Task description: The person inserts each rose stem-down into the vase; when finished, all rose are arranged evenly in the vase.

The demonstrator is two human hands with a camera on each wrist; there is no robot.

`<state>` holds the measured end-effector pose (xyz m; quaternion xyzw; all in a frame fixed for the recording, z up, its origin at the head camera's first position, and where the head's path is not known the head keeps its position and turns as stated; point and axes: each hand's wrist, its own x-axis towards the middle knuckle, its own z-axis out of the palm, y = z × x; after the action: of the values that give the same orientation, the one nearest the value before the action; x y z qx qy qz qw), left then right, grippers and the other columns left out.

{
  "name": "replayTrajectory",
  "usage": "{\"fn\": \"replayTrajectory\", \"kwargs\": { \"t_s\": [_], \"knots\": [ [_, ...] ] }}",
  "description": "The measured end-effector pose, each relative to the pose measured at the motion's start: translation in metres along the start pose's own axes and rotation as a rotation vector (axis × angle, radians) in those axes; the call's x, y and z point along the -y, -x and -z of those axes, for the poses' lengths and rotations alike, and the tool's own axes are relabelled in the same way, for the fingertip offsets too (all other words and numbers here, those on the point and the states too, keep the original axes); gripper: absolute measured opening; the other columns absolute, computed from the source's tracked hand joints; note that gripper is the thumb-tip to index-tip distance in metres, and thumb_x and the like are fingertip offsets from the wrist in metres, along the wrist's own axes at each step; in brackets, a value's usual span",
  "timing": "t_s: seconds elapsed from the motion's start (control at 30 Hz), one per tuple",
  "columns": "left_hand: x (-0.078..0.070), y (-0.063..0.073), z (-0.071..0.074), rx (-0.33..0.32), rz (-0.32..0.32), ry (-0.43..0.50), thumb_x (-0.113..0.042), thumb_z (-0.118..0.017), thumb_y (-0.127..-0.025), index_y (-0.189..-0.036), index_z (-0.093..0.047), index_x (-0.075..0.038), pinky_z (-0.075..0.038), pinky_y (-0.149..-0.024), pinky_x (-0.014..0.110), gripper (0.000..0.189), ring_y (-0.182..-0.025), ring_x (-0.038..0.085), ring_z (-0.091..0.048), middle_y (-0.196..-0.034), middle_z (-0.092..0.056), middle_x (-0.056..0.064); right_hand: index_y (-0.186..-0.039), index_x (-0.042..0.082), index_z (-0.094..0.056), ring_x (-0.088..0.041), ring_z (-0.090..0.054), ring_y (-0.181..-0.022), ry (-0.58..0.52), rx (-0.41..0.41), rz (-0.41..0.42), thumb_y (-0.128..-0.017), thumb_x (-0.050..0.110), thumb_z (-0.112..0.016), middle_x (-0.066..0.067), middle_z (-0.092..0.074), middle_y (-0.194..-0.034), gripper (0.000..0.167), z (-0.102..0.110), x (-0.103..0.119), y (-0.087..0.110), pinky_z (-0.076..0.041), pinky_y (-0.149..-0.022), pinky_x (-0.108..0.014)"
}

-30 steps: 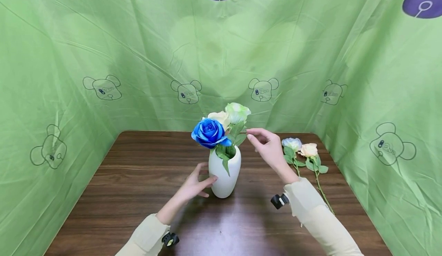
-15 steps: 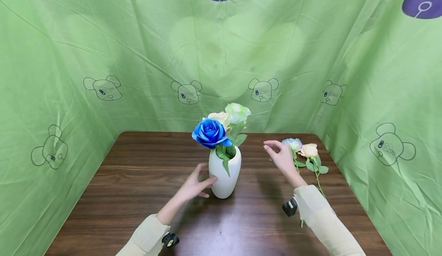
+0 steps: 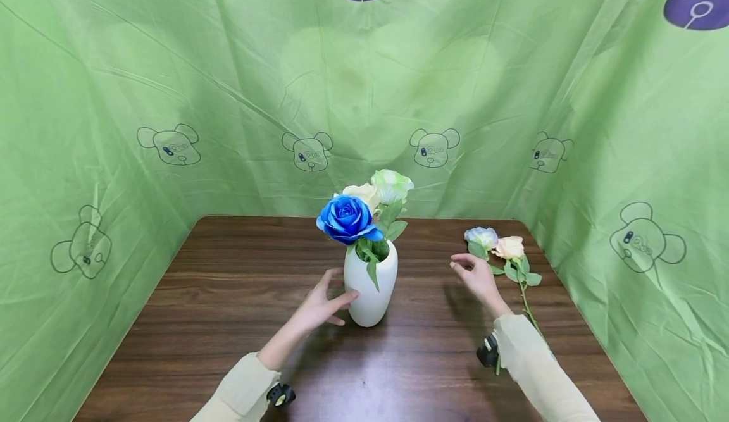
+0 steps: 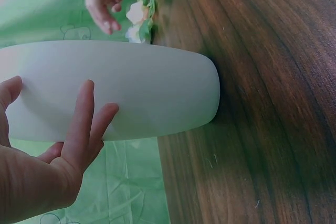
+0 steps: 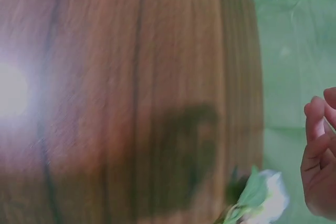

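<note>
A white vase (image 3: 370,289) stands upright on the wooden table, holding a blue rose (image 3: 345,218), a cream flower (image 3: 364,195) and a pale green flower (image 3: 393,186). My left hand (image 3: 319,305) rests against the vase's left side, its fingers spread; in the left wrist view those fingers (image 4: 81,124) lie along the white wall. My right hand (image 3: 478,279) hovers right of the vase, bent loosely and holding nothing. Just beyond it lie a pale blue flower (image 3: 481,238) and a peach rose (image 3: 509,247). My right hand and forearm partly hide the blue flower's stem.
The brown table (image 3: 239,283) is bounded at the back and sides by a green curtain (image 3: 239,93) printed with bear heads. The peach rose's stem (image 3: 529,311) runs toward the front right, partly behind my right sleeve (image 3: 529,352).
My right hand has drawn away from the leaves at the vase and moved right and down toward the lying flowers. My left hand and the vase have stayed in place.
</note>
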<state>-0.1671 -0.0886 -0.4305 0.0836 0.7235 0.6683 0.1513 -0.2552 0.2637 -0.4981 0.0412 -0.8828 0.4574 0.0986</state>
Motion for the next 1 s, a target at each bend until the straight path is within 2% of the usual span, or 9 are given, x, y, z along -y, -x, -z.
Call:
{"fn": "replayTrajectory", "kwargs": {
  "t_s": [0.13,0.2,0.43,0.53,0.63,0.87,1.0],
  "knots": [
    [0.0,0.0,0.0,0.004,-0.003,-0.003,-0.021,-0.061,-0.085,-0.131,-0.028,-0.006,-0.053,-0.056,0.042,0.059,-0.094,0.046,-0.052,-0.124,-0.035,0.027,-0.105,-0.004,-0.059,-0.03,-0.06,-0.057,-0.003,0.017,-0.063,-0.085,0.012,-0.059,-0.017,-0.062,-0.087,0.025,0.005,-0.017,0.004,-0.049,-0.053,-0.025],
    [0.0,0.0,0.0,0.006,-0.005,-0.003,-0.022,-0.061,-0.085,-0.131,-0.028,-0.006,-0.054,-0.056,0.041,0.059,-0.094,0.046,-0.052,-0.124,-0.035,0.027,-0.105,-0.004,-0.059,-0.034,-0.06,-0.06,0.017,-0.001,-0.1,-0.085,0.011,-0.059,-0.017,-0.062,-0.089,0.025,0.008,-0.024,0.006,-0.049,-0.056,-0.026],
    [0.001,-0.001,0.001,0.009,-0.006,-0.002,-0.022,-0.061,-0.085,-0.131,-0.029,-0.006,-0.054,-0.056,0.041,0.059,-0.094,0.046,-0.052,-0.123,-0.036,0.027,-0.108,0.0,-0.059,-0.029,-0.054,-0.088,0.192,-0.111,-0.229,-0.082,0.015,-0.06,-0.014,-0.062,-0.093,0.029,0.018,-0.046,0.012,-0.042,-0.07,-0.038],
    [0.003,-0.001,0.001,0.01,-0.008,0.002,-0.022,-0.061,-0.084,-0.13,-0.029,-0.006,-0.053,-0.056,0.042,0.058,-0.093,0.045,-0.052,-0.123,-0.038,0.027,-0.111,0.002,-0.057,-0.032,-0.053,-0.092,0.239,-0.142,-0.309,-0.082,0.019,-0.06,-0.016,-0.061,-0.098,0.034,0.022,-0.054,0.016,-0.042,-0.072,-0.044],
    [0.003,-0.001,0.001,0.012,-0.009,0.003,-0.022,-0.061,-0.084,-0.13,-0.029,-0.006,-0.053,-0.057,0.043,0.059,-0.093,0.045,-0.052,-0.123,-0.038,0.027,-0.113,0.002,-0.055,-0.032,-0.052,-0.093,0.274,-0.151,-0.379,-0.082,0.022,-0.059,-0.016,-0.059,-0.102,0.037,0.023,-0.061,0.02,-0.042,-0.073,-0.045],
    [0.003,-0.002,0.001,0.013,-0.008,0.009,-0.021,-0.061,-0.085,-0.131,-0.028,-0.006,-0.053,-0.057,0.043,0.059,-0.094,0.045,-0.052,-0.123,-0.037,0.027,-0.112,0.004,-0.054,-0.031,-0.052,-0.09,0.306,-0.138,-0.448,-0.079,0.02,-0.06,-0.013,-0.059,-0.098,0.037,0.023,-0.071,0.027,-0.042,-0.066,-0.045],
    [0.014,-0.008,0.003,0.007,-0.008,0.011,-0.027,-0.063,-0.083,-0.131,-0.029,-0.009,-0.053,-0.057,0.044,0.061,-0.093,0.042,-0.054,-0.124,-0.038,0.025,-0.11,0.006,-0.055,-0.03,-0.052,-0.088,0.314,-0.151,-0.469,-0.079,0.017,-0.059,-0.01,-0.059,-0.095,0.033,0.022,-0.072,0.03,-0.04,-0.063,-0.045]
  ]
}}
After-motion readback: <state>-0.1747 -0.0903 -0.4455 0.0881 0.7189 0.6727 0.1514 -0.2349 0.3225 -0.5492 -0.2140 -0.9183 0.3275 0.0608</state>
